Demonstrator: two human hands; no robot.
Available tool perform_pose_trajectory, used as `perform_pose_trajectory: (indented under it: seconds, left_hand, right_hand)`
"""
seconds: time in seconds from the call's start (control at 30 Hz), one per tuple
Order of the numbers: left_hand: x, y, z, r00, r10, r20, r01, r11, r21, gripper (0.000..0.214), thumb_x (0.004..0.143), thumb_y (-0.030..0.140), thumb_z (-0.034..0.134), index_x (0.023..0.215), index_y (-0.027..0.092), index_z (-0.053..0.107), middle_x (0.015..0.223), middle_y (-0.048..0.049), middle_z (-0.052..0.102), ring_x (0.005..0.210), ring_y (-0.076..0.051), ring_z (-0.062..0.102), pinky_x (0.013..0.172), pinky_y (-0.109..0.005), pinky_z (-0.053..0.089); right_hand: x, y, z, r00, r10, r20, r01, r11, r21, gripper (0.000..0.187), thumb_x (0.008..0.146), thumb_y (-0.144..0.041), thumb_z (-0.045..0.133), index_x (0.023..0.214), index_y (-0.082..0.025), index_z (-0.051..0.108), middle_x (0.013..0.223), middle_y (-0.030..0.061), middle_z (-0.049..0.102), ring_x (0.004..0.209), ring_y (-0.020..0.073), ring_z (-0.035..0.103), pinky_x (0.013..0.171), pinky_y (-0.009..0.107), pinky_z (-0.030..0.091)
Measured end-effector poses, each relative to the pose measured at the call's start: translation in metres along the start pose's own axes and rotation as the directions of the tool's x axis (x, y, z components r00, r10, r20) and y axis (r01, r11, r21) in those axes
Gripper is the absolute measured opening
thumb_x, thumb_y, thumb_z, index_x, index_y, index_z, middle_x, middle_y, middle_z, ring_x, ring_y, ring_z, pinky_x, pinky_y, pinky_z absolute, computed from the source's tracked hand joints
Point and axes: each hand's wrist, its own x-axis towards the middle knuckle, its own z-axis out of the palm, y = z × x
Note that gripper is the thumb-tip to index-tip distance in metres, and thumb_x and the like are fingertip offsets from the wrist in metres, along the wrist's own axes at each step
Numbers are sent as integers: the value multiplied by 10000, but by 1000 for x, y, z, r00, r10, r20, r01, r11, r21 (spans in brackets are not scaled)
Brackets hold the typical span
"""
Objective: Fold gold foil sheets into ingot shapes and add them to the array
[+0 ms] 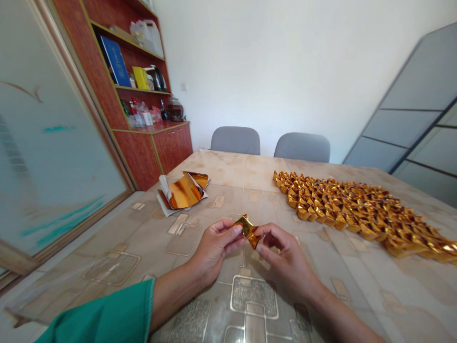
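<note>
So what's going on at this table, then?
A person is pinching a small folded piece of gold foil between the left hand and the right hand, just above a patterned tablecloth. On the table to the left lies a pile of gold foil sheets with white paper, and to the right many folded gold foil pieces sit in close rows.

Two grey chairs (234,141) stand beyond the far edge of the patterned table (228,164). Past its far left corner is a reddish wooden cabinet (143,157), with a blue book (114,61), black kettle (157,78) and white plastic jugs (146,38) on its shelves. A frosted glass panel (53,143) rises left of the table, grey framed panels (410,109) right.
</note>
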Motion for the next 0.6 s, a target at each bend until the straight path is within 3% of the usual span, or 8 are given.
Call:
perform_pose_trajectory:
  seconds: [0.13,0.33,0.47,0.6]
  left_hand:
    - [1,1,-2,1000,22,7,-22,1000,8,359,538,266,933,743,139,667,763,5,716,665,-96,670,656,-198,583]
    - [0,2,2,996,84,-2,-84,995,53,364,546,289,926,735,140,653,738,14,704,642,-89,662,644,-194,579]
    - [-1,2,3,997,74,4,-74,995,72,367,548,296,923,735,137,649,731,16,700,623,-79,647,626,-186,568]
    - [-3,1,4,999,41,5,-41,995,92,383,534,296,928,730,133,643,722,11,702,617,-82,646,609,-186,563]
  right_hand:
    - [3,-1,-4,997,-80,8,80,997,3,114,876,-181,621,909,-268,686,881,7,647,744,165,530,678,301,403]
    - [4,0,-7,998,-69,-10,70,991,115,201,853,-165,635,1016,-281,620,847,-19,607,703,148,518,644,270,419]
    - [2,2,-8,994,-96,61,95,995,22,78,893,-189,615,904,-254,655,855,-8,649,771,155,567,717,284,423]
    - [2,3,-8,999,-25,47,24,999,30,94,909,-263,617,827,-225,643,808,-6,646,758,157,572,696,280,422]
